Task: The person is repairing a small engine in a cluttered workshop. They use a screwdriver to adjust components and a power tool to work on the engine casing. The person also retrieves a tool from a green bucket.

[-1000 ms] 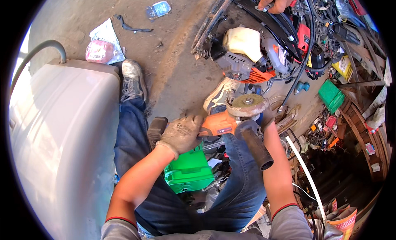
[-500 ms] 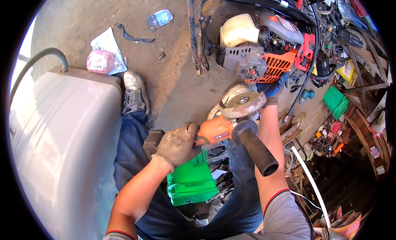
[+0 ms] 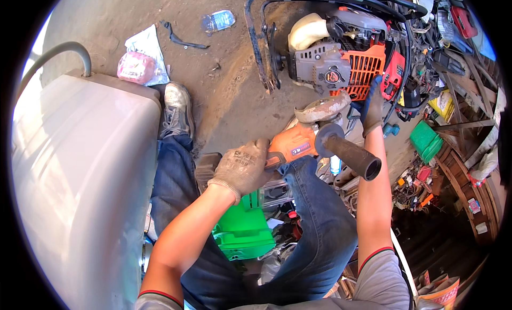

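My gloved left hand (image 3: 240, 166) is closed round the body of an orange angle grinder (image 3: 296, 143), which lies level above my right knee, its guarded disc (image 3: 320, 111) upward and its black side handle (image 3: 354, 156) pointing to the lower right. My right hand (image 3: 372, 106), in a blue-and-grey glove, reaches past the grinder to a grey-and-orange engine (image 3: 320, 65); its fingers are stretched out at the orange grille, and whether they press on it I cannot tell. The engine lies on the ground beside a bent black tubular frame (image 3: 253, 33) and has a cream tank.
A large pale plastic-bodied object (image 3: 74, 176) stands at my left. A green case (image 3: 242, 232) sits between my legs. A pink package (image 3: 136, 67) lies on the ground. Cables, tools, a green bin (image 3: 425, 141) and wooden scrap (image 3: 464, 187) crowd the right.
My right hand has moved off from behind the grinder up to the engine. Another person's hand at the top has left the view. The engine and tubular frame have shifted and turned.
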The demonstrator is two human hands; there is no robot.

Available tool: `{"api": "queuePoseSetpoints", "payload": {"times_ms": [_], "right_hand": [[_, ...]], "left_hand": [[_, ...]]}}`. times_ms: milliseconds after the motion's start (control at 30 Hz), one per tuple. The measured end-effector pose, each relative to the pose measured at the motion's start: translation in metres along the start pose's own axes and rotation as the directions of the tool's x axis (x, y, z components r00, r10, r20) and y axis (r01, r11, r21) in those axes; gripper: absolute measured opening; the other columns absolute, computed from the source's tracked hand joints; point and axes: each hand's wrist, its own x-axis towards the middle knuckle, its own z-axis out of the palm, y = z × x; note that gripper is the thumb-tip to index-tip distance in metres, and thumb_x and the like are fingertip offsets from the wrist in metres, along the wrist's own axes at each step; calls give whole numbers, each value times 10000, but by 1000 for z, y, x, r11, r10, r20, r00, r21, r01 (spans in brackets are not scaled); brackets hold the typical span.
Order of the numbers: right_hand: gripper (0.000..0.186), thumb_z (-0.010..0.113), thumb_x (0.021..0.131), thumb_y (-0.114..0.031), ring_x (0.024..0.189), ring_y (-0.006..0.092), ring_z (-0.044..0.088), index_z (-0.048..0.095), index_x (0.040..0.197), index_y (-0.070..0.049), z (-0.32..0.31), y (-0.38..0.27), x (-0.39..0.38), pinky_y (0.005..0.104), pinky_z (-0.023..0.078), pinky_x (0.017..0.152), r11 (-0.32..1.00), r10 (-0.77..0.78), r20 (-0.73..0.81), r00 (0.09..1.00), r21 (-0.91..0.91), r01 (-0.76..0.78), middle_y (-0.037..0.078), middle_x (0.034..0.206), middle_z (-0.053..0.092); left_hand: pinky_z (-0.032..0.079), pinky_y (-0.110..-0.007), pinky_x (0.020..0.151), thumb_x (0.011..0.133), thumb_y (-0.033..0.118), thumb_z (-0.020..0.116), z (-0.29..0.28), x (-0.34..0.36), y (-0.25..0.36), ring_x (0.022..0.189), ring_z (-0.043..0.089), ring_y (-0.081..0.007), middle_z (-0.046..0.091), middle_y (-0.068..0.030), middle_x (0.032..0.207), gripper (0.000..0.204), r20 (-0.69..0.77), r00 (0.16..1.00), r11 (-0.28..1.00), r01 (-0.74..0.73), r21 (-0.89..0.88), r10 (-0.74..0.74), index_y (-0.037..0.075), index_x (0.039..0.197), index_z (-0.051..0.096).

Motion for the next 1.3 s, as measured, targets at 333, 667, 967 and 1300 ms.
{"api": "queuePoseSetpoints", "payload": {"times_ms": [333, 667, 967, 1300], "right_hand": [[813, 554, 932, -676, 761, 276, 744, 523, 1294, 52, -16, 18, -17, 378, 644, 617, 986, 121, 2, 993, -119, -120, 159, 1101, 695], [956, 542, 853, -783, 1009, 446, 637, 654, 1181, 109, -20, -49, 43, 474, 474, 901, 585, -208, -84, 975, -809, 55, 351, 1059, 643], [932, 645, 781, -754, 1106, 412, 661, 672, 1152, 100, 33, -154, 67, 438, 490, 964, 602, -325, -31, 945, -778, 181, 288, 1111, 695], [634, 751, 860, -505, 651, 289, 720, 652, 1134, 58, 76, -51, 72, 378, 561, 485, 858, 239, -36, 970, -459, -229, 116, 931, 695]], "left_hand": [[551, -497, 823, 804, 409, 793, 4, -4, 1, 969, 684, -424, 685, -249, 1042, 621, -19, 1000, 992, -22, -124, 20, 2, 1196, 535], [549, -486, 830, 838, 366, 739, 0, -6, 3, 977, 683, -405, 680, -235, 1043, 541, 30, 997, 996, -66, -52, 68, 9, 1195, 545], [552, -484, 819, 833, 362, 742, -11, -5, -1, 950, 689, -407, 691, -232, 1000, 511, 20, 997, 994, -71, -77, 73, 0, 1150, 571], [556, -482, 826, 812, 423, 774, -27, -13, -7, 989, 686, -389, 682, -221, 1022, 562, -41, 994, 991, -105, -80, 102, 3, 1125, 571]]}}
